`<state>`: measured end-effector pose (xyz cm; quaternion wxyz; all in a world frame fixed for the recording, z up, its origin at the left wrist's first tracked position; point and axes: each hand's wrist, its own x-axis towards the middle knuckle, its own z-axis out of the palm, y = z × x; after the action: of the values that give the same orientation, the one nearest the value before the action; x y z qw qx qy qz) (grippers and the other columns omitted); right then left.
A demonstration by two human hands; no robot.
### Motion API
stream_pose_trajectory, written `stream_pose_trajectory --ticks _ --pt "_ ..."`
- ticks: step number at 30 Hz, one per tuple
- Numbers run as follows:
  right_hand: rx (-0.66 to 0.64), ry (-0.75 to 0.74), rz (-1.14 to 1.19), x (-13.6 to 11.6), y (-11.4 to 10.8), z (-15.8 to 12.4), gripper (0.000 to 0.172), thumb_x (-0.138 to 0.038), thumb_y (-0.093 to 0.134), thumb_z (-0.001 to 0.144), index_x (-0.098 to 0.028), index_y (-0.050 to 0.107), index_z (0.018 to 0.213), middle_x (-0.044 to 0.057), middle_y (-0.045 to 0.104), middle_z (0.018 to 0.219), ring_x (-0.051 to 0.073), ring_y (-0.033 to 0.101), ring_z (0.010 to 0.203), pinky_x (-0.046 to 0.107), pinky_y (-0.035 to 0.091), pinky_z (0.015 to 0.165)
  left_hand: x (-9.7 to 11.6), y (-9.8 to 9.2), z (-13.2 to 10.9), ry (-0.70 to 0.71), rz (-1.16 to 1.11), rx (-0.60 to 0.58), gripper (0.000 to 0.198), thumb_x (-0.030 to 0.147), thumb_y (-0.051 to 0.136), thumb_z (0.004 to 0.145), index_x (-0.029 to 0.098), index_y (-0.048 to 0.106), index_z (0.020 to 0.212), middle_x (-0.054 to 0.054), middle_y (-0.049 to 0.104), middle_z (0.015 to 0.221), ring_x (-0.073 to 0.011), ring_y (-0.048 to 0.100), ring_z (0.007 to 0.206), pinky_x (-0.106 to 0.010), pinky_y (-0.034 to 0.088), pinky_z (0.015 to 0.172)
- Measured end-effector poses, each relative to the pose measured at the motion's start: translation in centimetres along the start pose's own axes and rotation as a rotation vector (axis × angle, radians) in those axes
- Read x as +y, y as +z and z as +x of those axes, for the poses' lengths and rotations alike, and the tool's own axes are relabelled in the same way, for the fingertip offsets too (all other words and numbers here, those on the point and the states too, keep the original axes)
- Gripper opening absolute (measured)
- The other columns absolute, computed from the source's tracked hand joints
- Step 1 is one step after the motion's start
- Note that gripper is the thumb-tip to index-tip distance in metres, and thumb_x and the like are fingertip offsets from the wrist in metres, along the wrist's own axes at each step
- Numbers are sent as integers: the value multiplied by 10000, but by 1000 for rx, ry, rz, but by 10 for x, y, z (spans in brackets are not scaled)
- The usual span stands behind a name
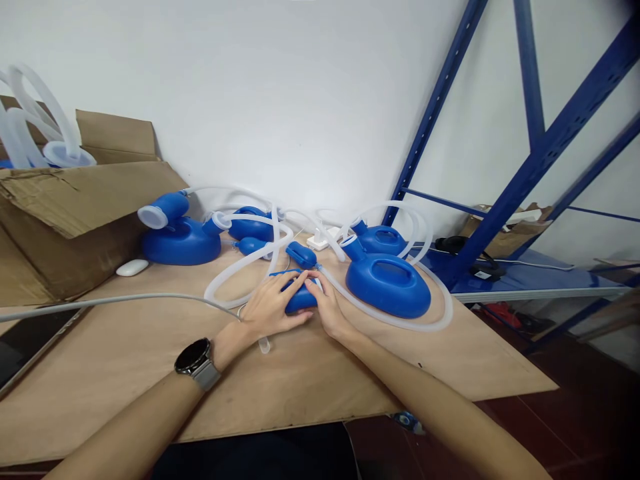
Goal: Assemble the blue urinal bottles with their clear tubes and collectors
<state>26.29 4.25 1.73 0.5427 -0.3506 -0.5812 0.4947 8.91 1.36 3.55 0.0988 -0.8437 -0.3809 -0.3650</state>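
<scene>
On the table in front of me, my left hand [273,303] lies over a blue plastic piece [301,299], its fingers across the top and its thumb along the near side. My right hand [326,303] grips the same piece from the right, fingertips close to my left fingers. Much of the piece is hidden, so its full shape cannot be told. Just beyond it lies a small blue plastic cup [301,255] joined to a clear hose [345,293]. A blue urinal bottle [387,285] with a moulded handle stands right of my hands.
More blue urinal bottles [181,243] with coiled hoses stand along the wall. At left are an open cardboard box [90,200], a white mouse [133,268], a grey cable [150,297] and a laptop edge [40,340]. Blue metal shelving [525,167] rises at right, beyond the table edge.
</scene>
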Motion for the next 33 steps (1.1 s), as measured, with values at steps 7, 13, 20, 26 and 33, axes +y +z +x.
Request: stream_pose_trajectory --ticks 7,13,20,26,33 --pt "26 3 -3 -3 -11 6 390 -567 530 908 -262 595 1141 59 630 1273 289 607 1175 390 553 899 1 -15 6 -193 -202 108 561 469 713 862 233 582 1353 -131 612 1361 -316 635 1230 -482 519 1071" --pt "-73 -189 -77 -4 -15 -9 435 -622 531 925 -288 547 1202 51 582 1273 267 553 1239 433 417 1120 0 -8 2 -199 -289 65 639 507 797 800 270 578 1351 -101 657 1351 -314 658 1208 -501 536 1048" --pt "-174 -175 -78 -16 -13 -15 640 -491 786 772 -297 441 1275 72 527 1311 272 575 1203 428 491 1050 0 -10 -4 -88 -209 87 595 449 734 872 263 543 1404 -110 644 1367 -303 637 1252 -455 544 1051" --pt "-180 -20 -24 -12 -16 -6 591 -514 781 765 -296 485 1228 53 569 1299 254 616 1158 415 520 1011 -7 -6 -3 -44 -102 72 625 517 693 901 245 512 1434 -129 647 1358 -302 653 1229 -439 557 1025" --pt "-38 106 122 -8 -18 16 693 -373 916 589 -287 531 1159 18 628 1088 223 656 970 321 606 723 -14 -13 3 -227 -23 -39 662 625 534 945 210 463 1455 -158 601 1403 -339 658 1187 -464 556 949"
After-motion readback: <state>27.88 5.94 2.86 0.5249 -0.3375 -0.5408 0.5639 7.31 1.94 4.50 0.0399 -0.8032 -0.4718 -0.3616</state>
